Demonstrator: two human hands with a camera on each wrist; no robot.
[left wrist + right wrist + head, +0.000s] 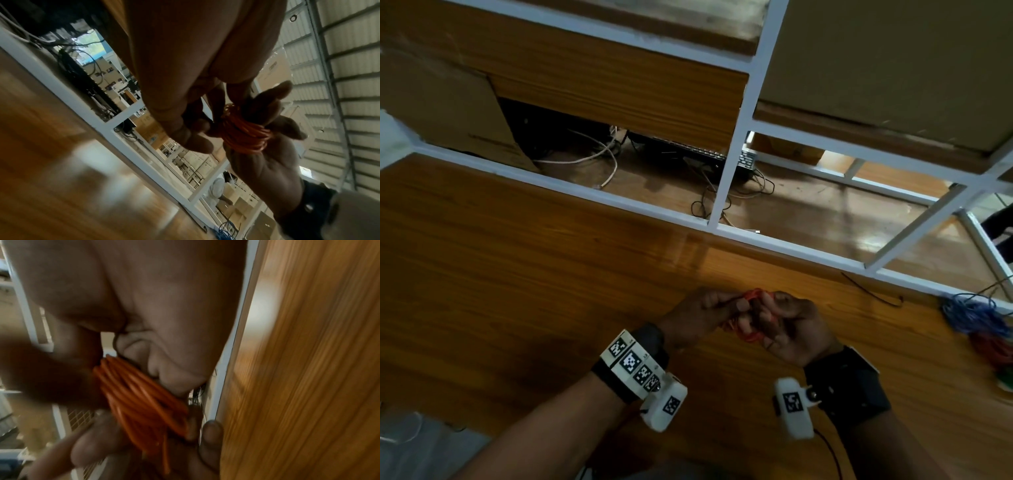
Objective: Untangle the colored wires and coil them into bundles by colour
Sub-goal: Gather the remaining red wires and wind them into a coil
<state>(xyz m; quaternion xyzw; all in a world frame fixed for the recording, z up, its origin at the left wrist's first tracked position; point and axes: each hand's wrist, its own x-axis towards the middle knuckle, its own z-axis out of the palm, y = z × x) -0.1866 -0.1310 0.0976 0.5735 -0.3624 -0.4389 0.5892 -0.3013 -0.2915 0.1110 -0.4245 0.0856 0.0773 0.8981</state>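
An orange wire coil (751, 320) is held between both hands above the wooden table (517, 291). In the left wrist view the orange wire coil (244, 134) is wound in several turns around the fingers of my right hand (267, 129). My left hand (709, 310) pinches the wire at the coil's top, fingers curled. My right hand (787, 325) is curled around the coil. The right wrist view shows the orange wire coil (144, 402) close up, with left fingertips (211, 434) at its lower end.
A tangle of blue wire (976, 313) lies at the table's right edge, with red wire (993, 349) and something green (1005, 382) below it. A thin black wire (873, 291) lies near the white frame (619, 202). Behind the frame are a keyboard (698, 154) and cables.
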